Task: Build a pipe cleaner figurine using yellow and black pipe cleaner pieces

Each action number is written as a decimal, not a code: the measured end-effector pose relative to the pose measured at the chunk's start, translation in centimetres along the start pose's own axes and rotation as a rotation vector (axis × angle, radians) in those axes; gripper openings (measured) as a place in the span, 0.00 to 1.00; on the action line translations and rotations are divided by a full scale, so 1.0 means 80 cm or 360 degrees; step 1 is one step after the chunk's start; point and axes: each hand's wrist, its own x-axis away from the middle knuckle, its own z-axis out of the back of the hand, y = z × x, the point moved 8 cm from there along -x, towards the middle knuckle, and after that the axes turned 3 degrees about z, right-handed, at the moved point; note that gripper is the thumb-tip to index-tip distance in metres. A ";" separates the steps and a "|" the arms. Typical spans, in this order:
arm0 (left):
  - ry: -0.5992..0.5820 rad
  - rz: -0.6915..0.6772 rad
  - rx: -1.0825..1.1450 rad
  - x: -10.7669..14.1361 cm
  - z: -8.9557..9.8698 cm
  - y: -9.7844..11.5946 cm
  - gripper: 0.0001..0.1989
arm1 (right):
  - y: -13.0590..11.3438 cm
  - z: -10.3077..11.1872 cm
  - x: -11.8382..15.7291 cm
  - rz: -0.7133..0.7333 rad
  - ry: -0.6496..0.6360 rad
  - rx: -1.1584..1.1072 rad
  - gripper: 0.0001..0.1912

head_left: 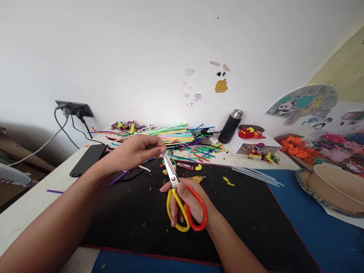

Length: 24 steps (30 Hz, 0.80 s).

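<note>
Holding metal scissors with yellow and red handles [174, 180] over a black mat [127, 223], right hand [192, 206] clenched around the handles below
Left hand [142, 149], wrist bent and palm down, reaches in with thumb and finger pinched at the blade tips, what lies between them too small to tell; behind, multicoloured fuzzy craft stems [170, 135] crowd the white counter [31, 203], with a black cylindrical bottle [229, 127] to their right and a black phone [88, 159] to the left; print on the small pink-red packet [185, 166] is unreadable
</note>
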 end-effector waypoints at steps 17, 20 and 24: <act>0.0085 0.0107 0.0124 -0.007 0.005 -0.023 0.21 | 0.004 0.005 -0.001 0.0030 -0.0070 -0.0158 0.36; 0.0099 0.0138 0.0216 -0.011 0.002 -0.029 0.20 | -0.002 0.009 -0.001 0.0048 -0.0016 -0.0111 0.35; 0.0084 0.0202 0.0414 -0.016 0.010 -0.045 0.17 | -0.002 0.003 0.002 -0.0017 -0.0142 -0.0145 0.40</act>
